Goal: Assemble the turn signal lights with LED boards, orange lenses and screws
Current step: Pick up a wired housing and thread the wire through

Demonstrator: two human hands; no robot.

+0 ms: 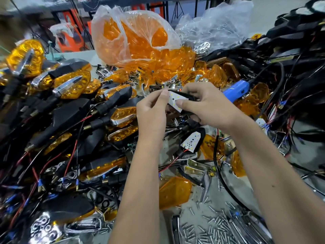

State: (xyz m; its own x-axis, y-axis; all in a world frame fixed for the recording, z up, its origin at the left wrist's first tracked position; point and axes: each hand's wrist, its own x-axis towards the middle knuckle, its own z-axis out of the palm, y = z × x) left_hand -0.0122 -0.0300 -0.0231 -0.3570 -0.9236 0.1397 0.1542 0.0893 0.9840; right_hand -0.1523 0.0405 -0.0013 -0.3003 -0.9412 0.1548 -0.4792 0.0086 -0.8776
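Note:
Above the middle of the bench, both hands hold one black turn signal housing (189, 97) with a white LED board (175, 101) lying in it. My left hand (151, 110) pinches the board's left end. My right hand (209, 104) grips the housing, its thumb pressing on the board. Just below them rests a second housing with an LED board (190, 140). A loose orange lens (174, 191) lies nearer to me. Small silver screws (216, 224) are scattered at the near right.
A clear bag of orange lenses (133, 37) stands at the back. Finished signals with orange lenses and chrome trim (70, 85) pile up on the left. A blue electric screwdriver (236, 90) lies right of my hands. Black wired housings (290, 55) fill the right.

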